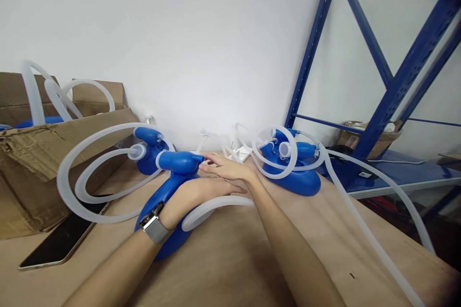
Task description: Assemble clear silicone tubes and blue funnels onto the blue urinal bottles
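A blue plastic bottle (163,244) stands in front of me, with a sideways blue neck (178,162) ending in a small ribbed spout. My left hand (207,188), wearing a watch (155,225) at the wrist, lies across the bottle's near side with its fingers stretched to the right, partly under my right wrist. My right hand (228,168) has thumb and forefinger extended at the spout tip; whether they press on it is unclear. A translucent corrugated hose (201,213) curves below my left hand. Its upper part is hidden.
A similar blue bottle (146,165) with a looped hose stands behind left; more bottles (298,180) with hoses are at right. An open cardboard box (72,139) holds others. A phone (61,240) lies beside it. A blue metal shelf (389,91) stands at right.
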`<state>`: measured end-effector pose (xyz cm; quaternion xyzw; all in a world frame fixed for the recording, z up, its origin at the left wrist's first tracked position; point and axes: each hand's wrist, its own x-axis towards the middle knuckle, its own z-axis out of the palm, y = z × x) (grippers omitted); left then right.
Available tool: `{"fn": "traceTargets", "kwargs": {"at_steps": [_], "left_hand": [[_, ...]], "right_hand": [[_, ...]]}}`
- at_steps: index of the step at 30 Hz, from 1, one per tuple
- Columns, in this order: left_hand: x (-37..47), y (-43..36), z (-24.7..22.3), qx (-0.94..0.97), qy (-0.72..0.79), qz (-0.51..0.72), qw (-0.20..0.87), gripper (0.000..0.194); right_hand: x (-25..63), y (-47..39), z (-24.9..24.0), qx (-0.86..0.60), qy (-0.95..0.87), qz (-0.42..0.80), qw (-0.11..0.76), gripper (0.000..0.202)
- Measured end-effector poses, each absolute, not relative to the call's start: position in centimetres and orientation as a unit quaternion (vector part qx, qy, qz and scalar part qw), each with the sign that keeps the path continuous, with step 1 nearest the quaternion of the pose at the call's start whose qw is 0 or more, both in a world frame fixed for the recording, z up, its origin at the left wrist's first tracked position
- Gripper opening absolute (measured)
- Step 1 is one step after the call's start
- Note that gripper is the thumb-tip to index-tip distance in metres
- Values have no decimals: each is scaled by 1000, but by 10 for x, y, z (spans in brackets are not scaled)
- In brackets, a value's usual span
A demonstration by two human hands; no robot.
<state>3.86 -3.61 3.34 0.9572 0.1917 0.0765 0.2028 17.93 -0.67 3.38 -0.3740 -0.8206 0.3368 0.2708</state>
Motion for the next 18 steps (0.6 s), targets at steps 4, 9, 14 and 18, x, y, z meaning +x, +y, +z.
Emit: {"fn": "traceTargets", "kwargs": {"at_steps": [4,9,14,18], "left_hand": [[7,-37,75,952,241,33,185,36],[-52,-31,118,901,362,200,129,42],[-93,-5,105,852,468,212,100,74],[-104,8,91,850,474,103,205,79]], "right_hand": [[186,-4,29,-351,-823,358,267,50],[201,-16,54,-382,-822,327,266,47],[199,-95,119,-401,-833,235,300,49],[171,-163,138,-286,-913,183,224,50]]}}
